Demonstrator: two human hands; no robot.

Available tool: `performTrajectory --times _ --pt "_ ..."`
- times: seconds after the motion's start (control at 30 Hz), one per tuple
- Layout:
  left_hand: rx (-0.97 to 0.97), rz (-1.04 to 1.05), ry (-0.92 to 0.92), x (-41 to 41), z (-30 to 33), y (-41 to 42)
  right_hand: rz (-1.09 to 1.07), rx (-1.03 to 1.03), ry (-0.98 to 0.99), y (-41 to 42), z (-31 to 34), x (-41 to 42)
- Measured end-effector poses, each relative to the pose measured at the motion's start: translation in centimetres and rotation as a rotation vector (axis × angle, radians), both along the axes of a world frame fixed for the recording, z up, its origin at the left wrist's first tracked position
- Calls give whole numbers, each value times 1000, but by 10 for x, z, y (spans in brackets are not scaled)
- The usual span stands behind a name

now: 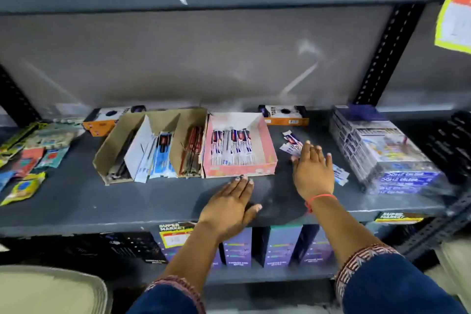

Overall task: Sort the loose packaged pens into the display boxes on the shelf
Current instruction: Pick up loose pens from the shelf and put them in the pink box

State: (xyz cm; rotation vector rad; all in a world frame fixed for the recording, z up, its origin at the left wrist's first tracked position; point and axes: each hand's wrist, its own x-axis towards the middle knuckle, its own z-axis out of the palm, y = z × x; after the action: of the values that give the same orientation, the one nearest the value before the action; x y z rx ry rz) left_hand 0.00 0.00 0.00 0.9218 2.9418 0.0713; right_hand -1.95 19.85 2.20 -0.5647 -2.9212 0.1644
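Loose packaged pens (291, 145) lie just right of the pink display box (267, 150). Right hand (313, 171), flat and empty, covers some; gather them together before lifting. Left hand (230, 206), open, touches the box front to steady it.

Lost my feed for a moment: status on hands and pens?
Left hand open, empty, at the pink box front. Right hand open over loose pens. Nothing gripped; path clear.
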Motion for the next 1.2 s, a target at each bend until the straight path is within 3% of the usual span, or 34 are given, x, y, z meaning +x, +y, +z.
performTrajectory --times 0.3,0.47,0.57,0.7,1.03,1.2 --pt "80 -16 96 0 -3 -4 -171 -148 -98 32 16 -45" --pt "92 2 83 -1 -4 0 -227 -557 3 42 24 -53" --pt "81 16 -26 -2 -2 -2 -263 -834 77 46 28 -51" --pt "104 9 -4 -3 -10 -2 -213 -1573 348 33 43 -26" --pt "118 56 28 -2 0 -2 182 -1875 340 -33 73 44" --pt "111 5 48 -4 -8 -4 185 -1858 328 -39 78 45"
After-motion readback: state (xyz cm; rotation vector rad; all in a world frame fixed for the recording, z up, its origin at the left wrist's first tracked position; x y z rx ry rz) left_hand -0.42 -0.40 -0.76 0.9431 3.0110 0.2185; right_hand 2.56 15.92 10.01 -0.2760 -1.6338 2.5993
